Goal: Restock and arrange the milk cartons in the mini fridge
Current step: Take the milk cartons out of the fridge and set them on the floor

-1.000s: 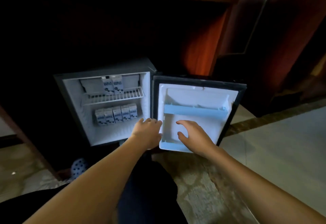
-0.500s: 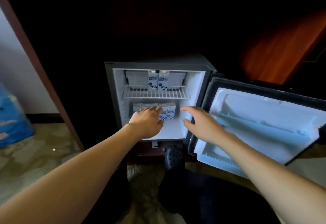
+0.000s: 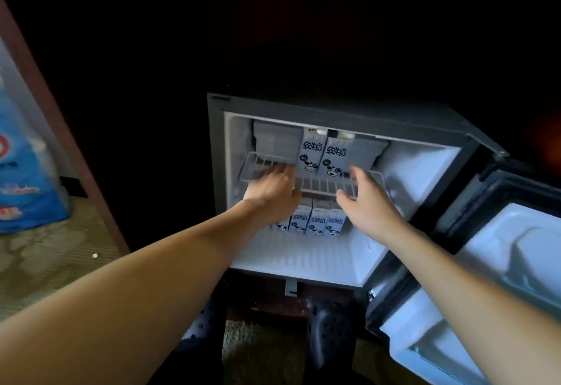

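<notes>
The mini fridge (image 3: 349,117) stands open in front of me, white inside. Two milk cartons (image 3: 323,157) with a cow print stand side by side on its wire shelf (image 3: 321,184). Below, a row of several more milk cartons (image 3: 315,220) stands on the fridge floor. My left hand (image 3: 273,190) reaches over the shelf's left front, fingers spread, just left of the two cartons. My right hand (image 3: 367,199) hovers at the shelf's right front, fingers apart, just right of them. Neither hand holds anything.
The fridge door (image 3: 501,263) hangs open to the right, its shelves bare. A blue package (image 3: 21,178) stands on the carpet at far left beside a wooden frame (image 3: 60,129). Dark shoes (image 3: 328,330) show below the fridge.
Both hands rose from the fridge's lower level to the wire shelf, on either side of the two upper cartons. The view moved closer and shifted left.
</notes>
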Available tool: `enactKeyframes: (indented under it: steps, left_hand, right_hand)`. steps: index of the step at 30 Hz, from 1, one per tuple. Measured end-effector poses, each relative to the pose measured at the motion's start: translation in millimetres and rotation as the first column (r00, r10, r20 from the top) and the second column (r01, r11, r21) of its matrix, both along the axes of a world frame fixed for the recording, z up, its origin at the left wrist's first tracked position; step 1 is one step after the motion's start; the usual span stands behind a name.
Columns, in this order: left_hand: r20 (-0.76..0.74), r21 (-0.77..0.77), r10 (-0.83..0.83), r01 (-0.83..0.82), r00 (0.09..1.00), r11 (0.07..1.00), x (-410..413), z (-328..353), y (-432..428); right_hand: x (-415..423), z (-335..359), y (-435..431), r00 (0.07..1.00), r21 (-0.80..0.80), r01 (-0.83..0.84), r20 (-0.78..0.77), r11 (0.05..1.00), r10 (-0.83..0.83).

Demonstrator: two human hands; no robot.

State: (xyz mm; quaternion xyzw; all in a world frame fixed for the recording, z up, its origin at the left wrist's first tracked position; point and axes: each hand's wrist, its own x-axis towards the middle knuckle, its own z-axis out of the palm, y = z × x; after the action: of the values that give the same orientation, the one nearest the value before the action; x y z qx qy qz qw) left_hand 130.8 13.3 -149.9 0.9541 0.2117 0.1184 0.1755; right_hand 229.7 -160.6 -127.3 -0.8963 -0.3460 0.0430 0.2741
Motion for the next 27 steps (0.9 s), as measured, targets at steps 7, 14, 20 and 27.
enactKeyframes:
  steps: [7, 14, 20, 27]
  left_hand:
    - [0.131, -0.213, 0.042, -0.013, 0.991, 0.977, 49, -14, 16]
    - [0.291, -0.253, 0.121, -0.045, 0.949, 0.966, 73, -20, 14]
    - [0.329, -0.469, 0.144, 0.029, 0.933, 0.883, 62, -10, 9]
    - [0.334, -0.559, 0.213, 0.011, 0.918, 0.829, 32, 9, -26]
  right_hand:
    - [38, -27, 42, 0.978, 0.343, 0.165, -0.180, 0.925, -0.108]
    - [46, -31, 63, 0.972, 0.440, 0.149, -0.232, 0.885, -0.048]
    - [37, -15, 55, 0.955, 0.447, 0.209, -0.283, 0.870, -0.084]
    - [-4, -10, 17, 0.954, 0.520, 0.226, -0.288, 0.824, -0.080]
